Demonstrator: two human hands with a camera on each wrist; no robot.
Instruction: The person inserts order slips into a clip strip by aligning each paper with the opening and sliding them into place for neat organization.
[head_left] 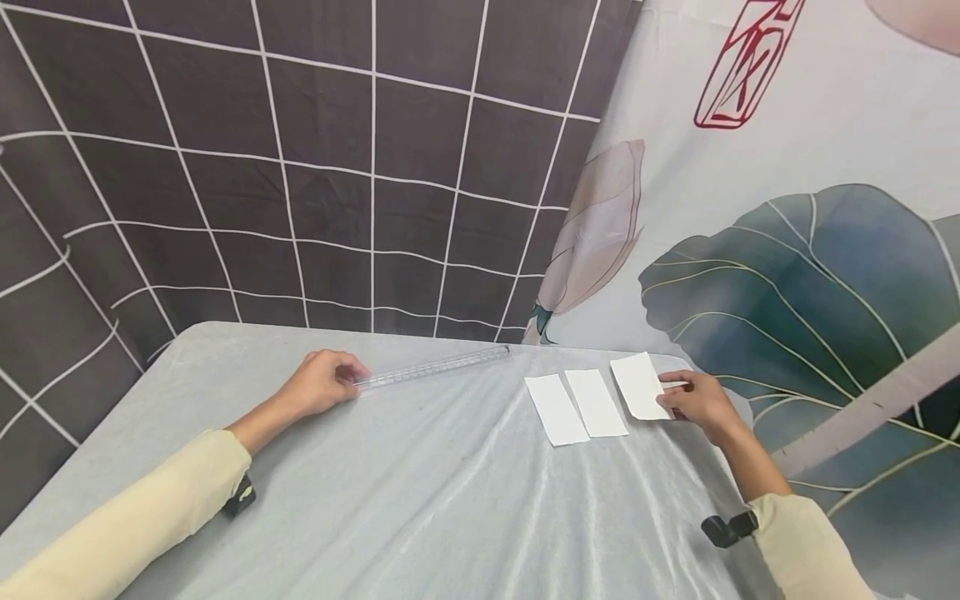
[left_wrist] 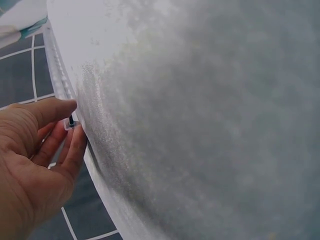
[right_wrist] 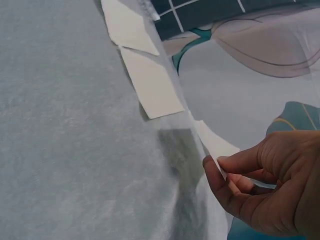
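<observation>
In the head view my left hand pinches the near end of a long clear plastic strip with regular marks along it. The strip slants across the back of the table, its far end to the right. Thumb and fingertips of the left hand meet at the strip's end in the left wrist view. On the right, my right hand pinches a white paper piece by its right edge, the piece tilted up off the cloth. Two more white paper pieces lie side by side to its left.
A pale grey cloth with soft creases covers the table. Behind it hangs a dark curtain with white grid lines. A white curtain with lotus leaves hangs at the right edge of the table.
</observation>
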